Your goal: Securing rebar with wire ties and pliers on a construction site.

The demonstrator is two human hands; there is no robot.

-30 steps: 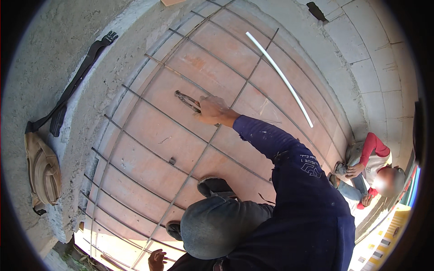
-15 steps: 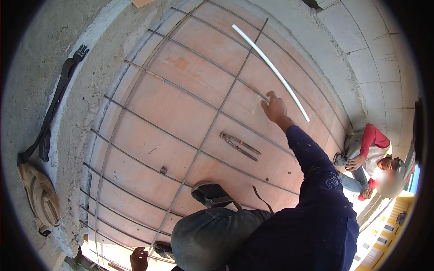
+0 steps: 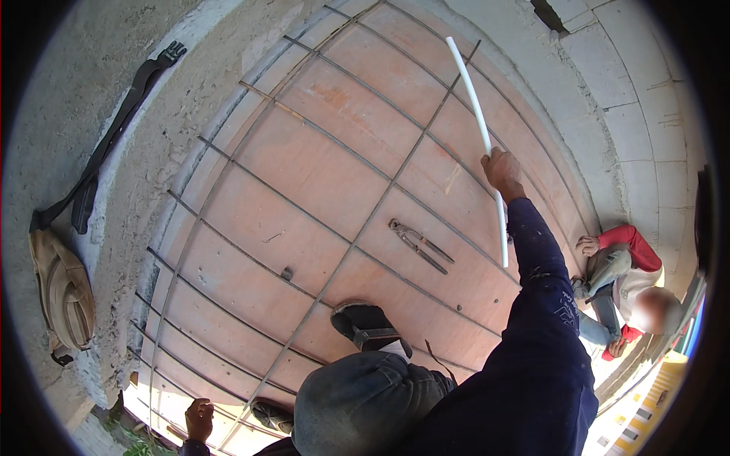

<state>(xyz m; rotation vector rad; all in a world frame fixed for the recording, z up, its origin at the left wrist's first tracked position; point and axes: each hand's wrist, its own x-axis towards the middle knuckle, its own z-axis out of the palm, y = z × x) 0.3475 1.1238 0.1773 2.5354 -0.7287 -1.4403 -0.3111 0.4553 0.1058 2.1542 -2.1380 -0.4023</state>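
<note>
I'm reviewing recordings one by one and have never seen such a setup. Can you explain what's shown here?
There is no machine, only a person's two bare hands. The view comes from a wide camera on the person's head, looking down, so straight edges bend. The right hand grips a white tube. The left hand is low at the left, fingers curled; whether it holds anything is unclear. Below are reddish boards under a grid of metal bars. Pincers lie on the boards, and a brown bag at far left. Another person is at the right.

Tan bag (image 3: pixel 67 289) (black-strapped), pale block wall (image 3: pixel 635 137), red-sleeved co-worker (image 3: pixel 631 283)
</note>
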